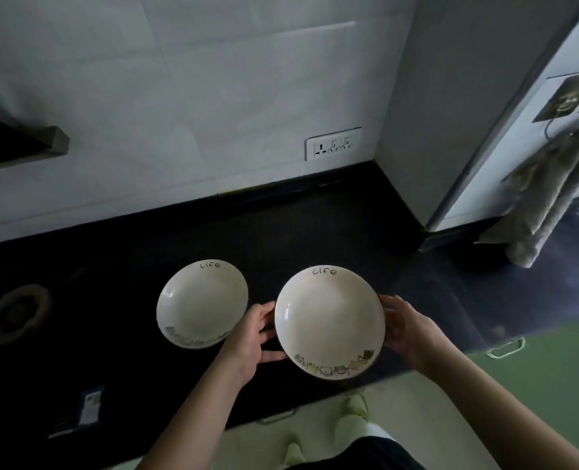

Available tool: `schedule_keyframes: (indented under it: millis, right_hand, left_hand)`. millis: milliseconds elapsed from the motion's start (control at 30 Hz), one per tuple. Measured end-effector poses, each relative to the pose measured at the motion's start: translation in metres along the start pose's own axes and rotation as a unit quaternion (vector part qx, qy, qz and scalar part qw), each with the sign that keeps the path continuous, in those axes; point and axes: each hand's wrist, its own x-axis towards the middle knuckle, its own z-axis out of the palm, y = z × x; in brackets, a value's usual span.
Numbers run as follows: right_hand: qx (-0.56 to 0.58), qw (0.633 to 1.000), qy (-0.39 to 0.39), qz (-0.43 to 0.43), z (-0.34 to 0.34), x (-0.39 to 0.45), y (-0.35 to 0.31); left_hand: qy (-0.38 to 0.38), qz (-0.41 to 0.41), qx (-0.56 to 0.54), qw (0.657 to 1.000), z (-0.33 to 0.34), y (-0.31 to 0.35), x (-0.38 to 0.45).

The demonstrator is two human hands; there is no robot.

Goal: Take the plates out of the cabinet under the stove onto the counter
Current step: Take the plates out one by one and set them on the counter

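**Q:** What did the step ask for?

**A:** Lowering the second plate (329, 322) level onto the black counter (281, 225), just right of the first plate (202, 303) already resting there, rims kept from knocking.

**Q:** And the grip?

**A:** The left hand (252, 337) and right hand (408, 329) cupped the second plate's opposite edges, fingers loosely curled under its rim. Whether it had touched down could not be told.

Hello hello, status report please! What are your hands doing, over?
Both hands, left and right, hold right plate by its rim. Left plate down on counter. Nothing in the way.
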Motion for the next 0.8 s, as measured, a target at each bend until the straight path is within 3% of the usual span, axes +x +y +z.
schedule_keyframes:
  millis: [300,800]
  right_hand:
    - [-0.053,0.997,-0.045,0.036,-0.012,0.078,-0.053]
    - [-0.077,0.992,-0.066,0.069,-0.014,0.131,-0.067]
  left_hand:
    - [0.047,-0.046,-0.066,0.996,0.042,0.017,0.059]
    - [0.087,-0.064,-0.036,0.993,0.052,0.03,0.099]
